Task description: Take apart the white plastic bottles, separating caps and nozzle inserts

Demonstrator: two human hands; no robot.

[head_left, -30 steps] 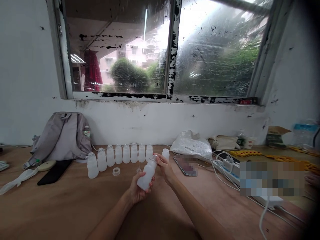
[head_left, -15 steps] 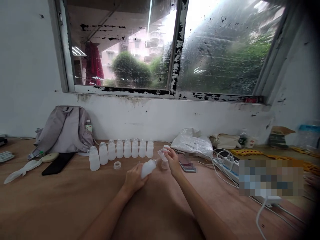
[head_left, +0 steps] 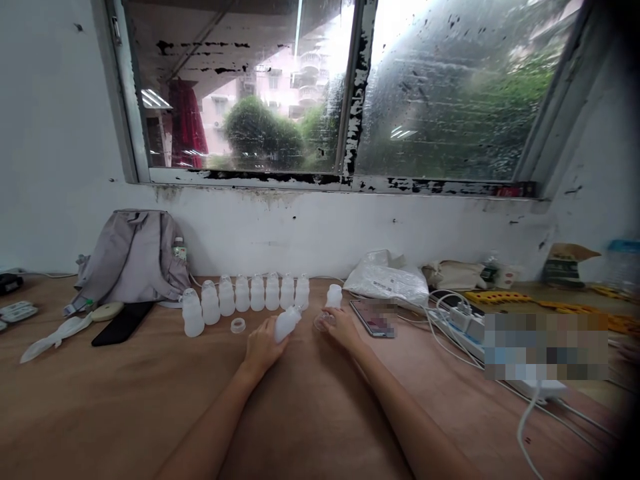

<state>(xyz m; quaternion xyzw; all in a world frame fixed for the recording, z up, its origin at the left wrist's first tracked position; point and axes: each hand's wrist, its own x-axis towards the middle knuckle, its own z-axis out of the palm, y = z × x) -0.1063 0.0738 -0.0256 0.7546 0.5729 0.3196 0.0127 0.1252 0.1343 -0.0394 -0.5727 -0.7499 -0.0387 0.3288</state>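
The left hand (head_left: 263, 344) grips a tilted bottle (head_left: 287, 324); the right hand (head_left: 344, 327) touches a cap (head_left: 323, 322), its grip unclear.

White bottle (head_left: 287, 325), tilted, clear cap (head_left: 321, 323) apart

At the left, a grey backpack (head_left: 143, 260) leans against the white wall (head_left: 240, 233), and a small drink bottle (head_left: 179, 251) stands at its side. In front of the backpack lie a flat black object (head_left: 123, 327) and, just beside it, a round cream-coloured object (head_left: 109, 311). At the right, a phone (head_left: 364, 316) lies on the table (head_left: 125, 407), near a shiny plastic bag (head_left: 385, 281). Farther right is a white power strip (head_left: 543, 389) with cables, partly pixelated. Above, a window (head_left: 260, 133) with a worn frame shows green trees.
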